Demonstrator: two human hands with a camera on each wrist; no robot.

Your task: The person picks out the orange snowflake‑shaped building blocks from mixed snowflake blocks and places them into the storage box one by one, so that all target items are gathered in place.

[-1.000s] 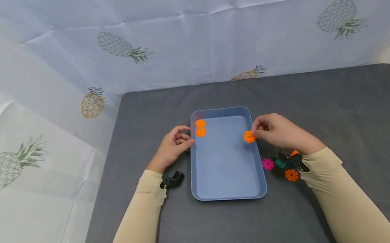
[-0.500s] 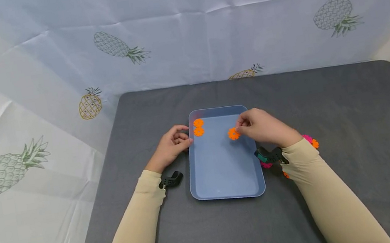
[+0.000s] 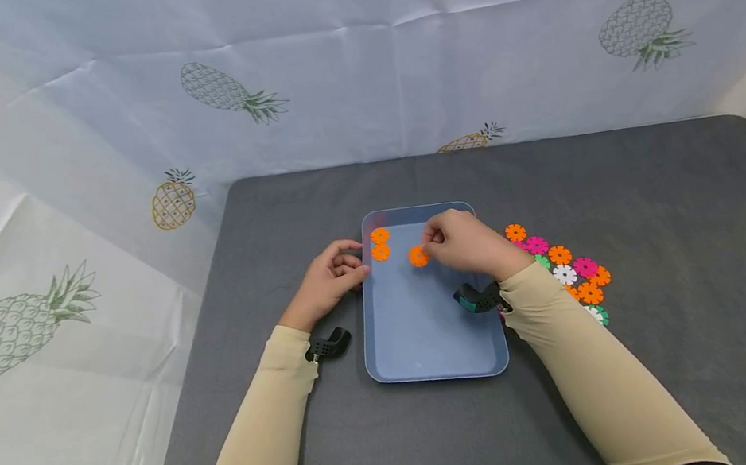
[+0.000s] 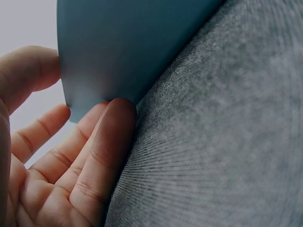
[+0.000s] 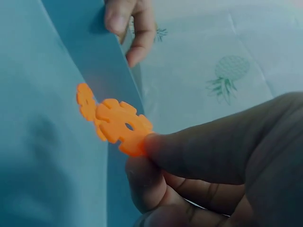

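My right hand (image 3: 465, 244) pinches an orange notched plastic disc (image 3: 418, 256) between thumb and fingertips, above the upper middle of the blue tray (image 3: 422, 321). The right wrist view shows this disc (image 5: 110, 119) tilted, with a small hole at its centre. Two like orange discs lie in the tray's far left corner, an upper disc (image 3: 380, 235) and a lower disc (image 3: 381, 252), one right below the other. At the tray's left side, my left hand (image 3: 330, 281) grips the wall, thumb over the rim and fingers against the outside (image 4: 106, 151).
To the right of the tray, several loose notched discs (image 3: 585, 267) in orange, pink, white and green lie on the grey table (image 3: 699, 280), partly hidden by my right forearm. A pineapple-print cloth (image 3: 394, 84) hangs behind the table.
My right hand has carried the orange disc leftward from the tray's right rim toward the two discs. More of the loose discs show at the right. The left hand stays on the tray wall.
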